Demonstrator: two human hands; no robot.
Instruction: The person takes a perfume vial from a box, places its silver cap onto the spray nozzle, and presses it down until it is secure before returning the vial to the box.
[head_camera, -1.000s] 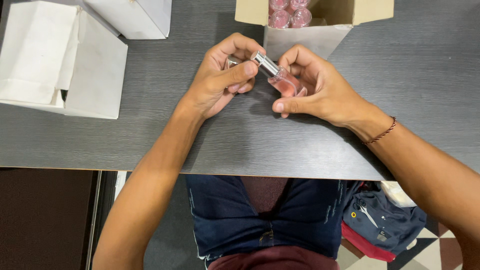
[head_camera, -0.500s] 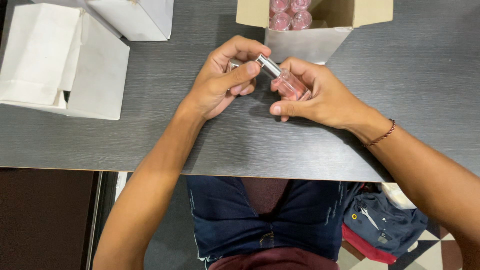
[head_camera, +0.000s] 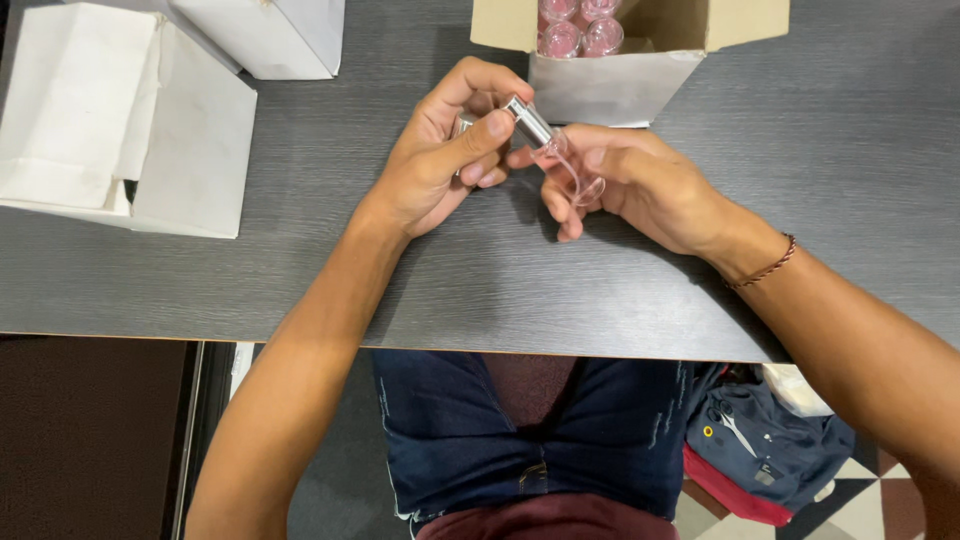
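Here, near the top middle of the frame, both hands meet over the dark wood-grain desk. The right hand is closed around a small clear glass bottle with a pinkish tint, its fingers curled over the body so that only part of the glass shows between them. The bottle lies tilted, its silver spray top pointing toward the upper left. The left hand pinches that silver top between thumb and forefinger, the thumb laid across it; a second bit of silver metal shows tucked behind the fingers, though I cannot tell what it is. A thin reddish cord bracelet sits on the right wrist.

Just above the hands, at the top edge of the frame, stands an open cardboard box with several pink-tinted bottles standing upright inside. At the upper left lie white paper bags, well apart from the hands. Below the desk edge are blue jeans, and a dark blue bag lies at the lower right.
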